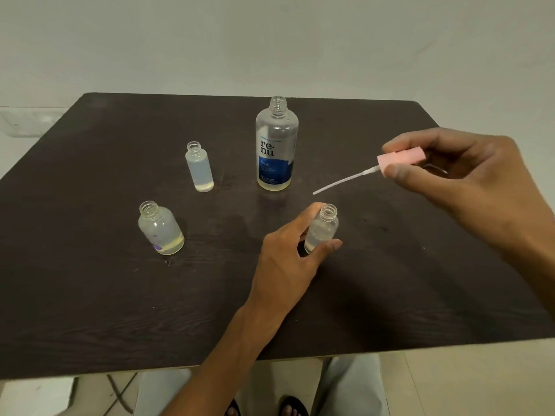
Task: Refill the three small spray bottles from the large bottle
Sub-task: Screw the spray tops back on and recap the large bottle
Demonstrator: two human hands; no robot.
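Observation:
The large clear bottle (pixel 276 145) with a blue label stands uncapped at the back middle of the dark table (pixel 90 295), with a little yellowish liquid at its bottom. My left hand (pixel 288 259) grips a small uncapped bottle (pixel 322 228) that stands on the table in front of it. Above and to the right, my right hand (pixel 468 178) pinches a pink spray head (pixel 401 159) whose thin white tube (pixel 339 183) points down-left. Two more small open bottles stand to the left: a slim one (pixel 199 167) and a round one (pixel 159 229), both with a little liquid.
The table's front edge runs across the lower part of the view, with my legs and sandalled feet (pixel 267 408) below it. A pale wall (pixel 270 40) rises behind the table. No caps lie in view on the table.

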